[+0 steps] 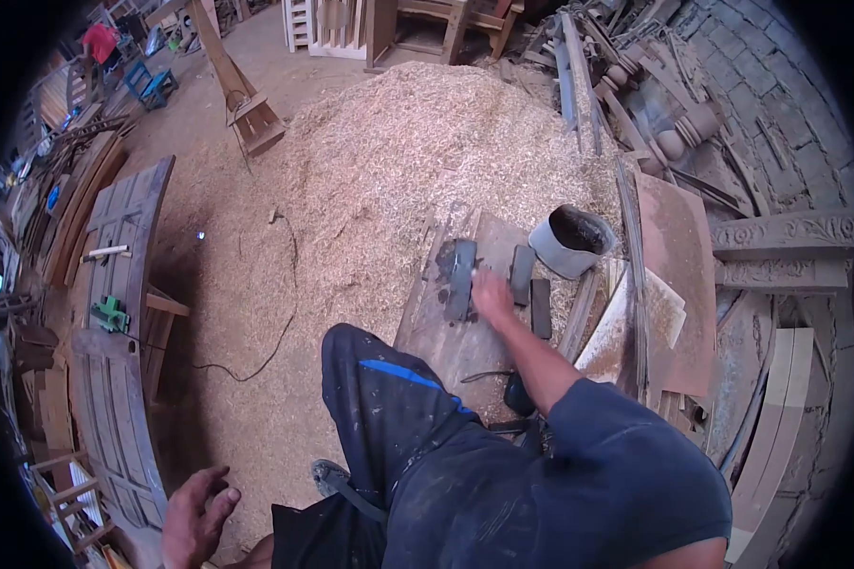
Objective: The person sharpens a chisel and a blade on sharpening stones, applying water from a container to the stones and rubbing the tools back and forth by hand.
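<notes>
My right hand is over a wooden board, its fingers bunched at the right edge of a long dark grey block that looks like a sharpening stone. A small pale glint shows by the fingertips; what they hold, if anything, I cannot make out. Dark wet patches surround the block. Just right of the hand lie a second grey block and a darker block. Behind them stands a pale container with dark contents. Low at the left, my left hand hangs empty, thumb and fingers apart.
A large heap of wood shavings spreads ahead. At left stands a panelled door with a green tool on it, its cord crossing the floor. Carved timber and boards line the right. A person in red is far back.
</notes>
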### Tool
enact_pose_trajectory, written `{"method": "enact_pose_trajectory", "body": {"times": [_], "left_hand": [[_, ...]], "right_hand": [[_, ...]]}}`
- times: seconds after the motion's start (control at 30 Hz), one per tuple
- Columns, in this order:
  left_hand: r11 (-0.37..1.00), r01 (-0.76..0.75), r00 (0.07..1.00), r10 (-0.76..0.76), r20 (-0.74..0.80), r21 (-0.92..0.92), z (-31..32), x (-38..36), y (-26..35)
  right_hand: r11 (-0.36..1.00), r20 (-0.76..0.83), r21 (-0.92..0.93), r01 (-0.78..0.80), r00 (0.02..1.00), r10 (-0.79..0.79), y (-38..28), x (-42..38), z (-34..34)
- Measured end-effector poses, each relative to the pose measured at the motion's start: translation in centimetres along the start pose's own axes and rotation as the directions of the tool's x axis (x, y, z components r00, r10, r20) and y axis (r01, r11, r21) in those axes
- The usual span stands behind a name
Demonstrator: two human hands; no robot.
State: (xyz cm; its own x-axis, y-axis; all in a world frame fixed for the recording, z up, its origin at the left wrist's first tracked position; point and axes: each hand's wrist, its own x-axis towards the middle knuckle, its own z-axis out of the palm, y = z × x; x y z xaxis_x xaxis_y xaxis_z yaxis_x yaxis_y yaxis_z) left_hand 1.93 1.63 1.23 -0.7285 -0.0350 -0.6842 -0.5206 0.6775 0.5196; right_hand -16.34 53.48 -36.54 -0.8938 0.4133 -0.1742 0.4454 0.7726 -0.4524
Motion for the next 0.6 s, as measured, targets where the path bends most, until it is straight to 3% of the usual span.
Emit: {"method": "enact_pose_trajectory", "body": {"times": [0.07,0.1,0.2,0.23,0.27,0.3,0.37,0.47,0.53,0.6], "left_hand": [[0.978,-0.092,0.995,0.097,-0.016,0.188,-0.3,0.7,-1.1],[0.967,-0.116,0.992,0.126,-0.031,0.228,-0.2,0.9,-1.0],[0.952,-0.127,0.989,0.142,-0.034,0.278,-0.6,0.2,-0.4],[0.95,-0.13,0.989,0.144,-0.028,0.282,-0.8,-0.1,-0.2],[0.949,-0.135,0.988,0.152,-0.04,0.286,-1.1,-0.3,-0.3],[0.946,-0.147,0.985,0.166,-0.039,0.29,-1.3,-0.3,-0.5],[0.933,-0.173,0.981,0.19,-0.024,0.315,-1.5,-0.1,-1.4],[0.915,-0.174,0.981,0.192,-0.014,0.365,-1.9,0.1,-2.0],[0.919,-0.129,0.989,0.144,-0.012,0.372,-2.0,-0.3,-1.8],[0.915,-0.143,0.984,0.174,-0.048,0.377,-2.0,-0.5,-2.5]], "right_hand": [[1.0,-0.069,-0.011,0.0,0.998,-0.001,0.6,2.9,1.4],[0.995,-0.093,-0.03,0.092,0.991,-0.094,2.2,4.7,3.3],[0.996,-0.067,-0.014,0.089,0.994,-0.09,1.0,0.0,2.6],[0.99,-0.012,-0.04,0.134,0.991,-0.134,1.7,-0.4,3.1],[0.934,-0.075,-0.121,0.337,0.935,-0.348,3.9,0.0,4.1],[0.971,0.025,-0.11,0.212,0.977,-0.21,2.0,-0.7,2.0],[0.988,-0.012,-0.123,0.093,0.995,-0.095,-0.1,1.2,0.7],[0.987,-0.09,-0.083,0.137,0.985,-0.144,0.6,6.4,1.9],[0.97,-0.003,-0.091,0.225,0.974,-0.226,1.7,8.4,1.8],[0.899,-0.127,-0.189,0.394,0.899,-0.42,4.9,11.2,2.5]]}}
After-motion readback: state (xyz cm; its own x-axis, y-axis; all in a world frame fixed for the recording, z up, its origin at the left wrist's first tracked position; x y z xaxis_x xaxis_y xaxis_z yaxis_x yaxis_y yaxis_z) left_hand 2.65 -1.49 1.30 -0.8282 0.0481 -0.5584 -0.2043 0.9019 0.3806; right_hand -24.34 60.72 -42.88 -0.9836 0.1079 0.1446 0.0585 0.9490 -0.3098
